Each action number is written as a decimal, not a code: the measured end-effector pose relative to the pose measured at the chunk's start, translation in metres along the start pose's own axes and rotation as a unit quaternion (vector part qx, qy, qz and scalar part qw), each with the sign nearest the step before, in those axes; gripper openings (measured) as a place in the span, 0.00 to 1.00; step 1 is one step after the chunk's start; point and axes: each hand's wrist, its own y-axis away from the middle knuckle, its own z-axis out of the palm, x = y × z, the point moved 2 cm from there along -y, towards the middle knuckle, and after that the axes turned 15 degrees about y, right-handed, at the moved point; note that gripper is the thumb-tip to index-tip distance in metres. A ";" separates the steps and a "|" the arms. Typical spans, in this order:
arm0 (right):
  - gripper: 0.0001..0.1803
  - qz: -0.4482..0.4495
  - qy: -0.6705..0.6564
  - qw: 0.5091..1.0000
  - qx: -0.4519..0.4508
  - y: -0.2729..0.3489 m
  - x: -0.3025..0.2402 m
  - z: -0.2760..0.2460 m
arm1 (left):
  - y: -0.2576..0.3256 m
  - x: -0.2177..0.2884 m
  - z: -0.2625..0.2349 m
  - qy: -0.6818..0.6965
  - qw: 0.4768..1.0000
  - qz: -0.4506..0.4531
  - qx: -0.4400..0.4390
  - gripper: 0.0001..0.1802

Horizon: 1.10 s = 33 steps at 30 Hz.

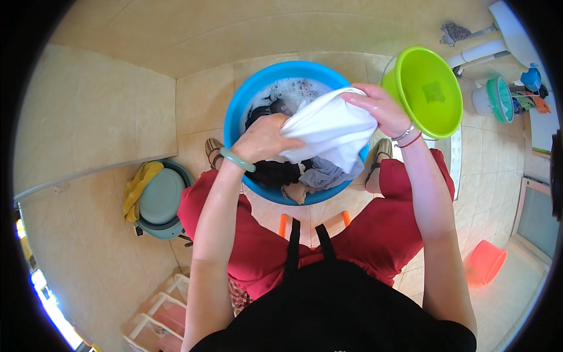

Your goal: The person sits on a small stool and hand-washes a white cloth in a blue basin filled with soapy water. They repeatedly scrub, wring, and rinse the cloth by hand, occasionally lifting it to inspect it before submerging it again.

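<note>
Beige floor tiles (117,105) fill the background, their straight joints bowed by the lens. Your left hand (264,139) is closed around one end of a white cloth (328,129), and your right hand (380,108) grips the other end from above, fingers wet and curled over the fabric, so the cloth hangs bunched between them directly over a blue basin (246,97) on the floor between your feet. Within the basin, suds show at the far side and dark, grey and tan garments (299,176) lie heaped at the near side; your hands and the cloth conceal the water level and the rest of the contents. A lime-green basin (428,88) stands tilted just beside the blue one on your right. At your left, a grey-green lidded tub (161,199) carries a yellow cloth (138,186) over its rim. An orange bucket (487,261) sits near the right edge, and your apron and lap hide the seat beneath you.
</note>
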 end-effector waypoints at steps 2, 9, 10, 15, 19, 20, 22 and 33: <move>0.26 -0.002 0.024 1.000 0.007 -0.003 0.003 0.008 | -0.007 -0.011 0.003 0.147 0.989 0.013 0.023 0.23; 0.22 -0.038 0.592 0.802 0.073 -0.004 0.017 0.018 | 0.001 -0.001 -0.010 0.556 0.830 0.043 0.024 0.28; 0.19 -0.041 0.592 0.796 0.119 -0.007 0.020 0.008 | 0.002 0.003 -0.011 0.476 0.876 0.070 0.030 0.29; 0.14 -0.053 0.005 0.988 0.144 -0.011 0.036 -0.022 | -0.008 0.004 0.001 0.101 0.979 0.168 0.063 0.35; 0.37 -0.156 0.215 0.962 0.058 -0.002 -0.008 0.016 | -0.003 -0.007 -0.022 0.590 0.770 0.199 0.140 0.35; 0.36 -0.123 0.389 0.912 0.051 0.004 -0.015 0.024 | -0.002 -0.007 -0.024 0.597 0.759 0.209 0.155 0.35; 0.34 -0.058 0.490 0.860 0.129 0.001 -0.005 0.032 | -0.007 -0.008 -0.019 0.615 0.734 0.228 0.177 0.35; 0.15 -0.375 0.376 0.840 0.109 0.001 -0.022 0.123 | -0.039 0.008 0.032 0.772 0.626 0.093 0.057 0.21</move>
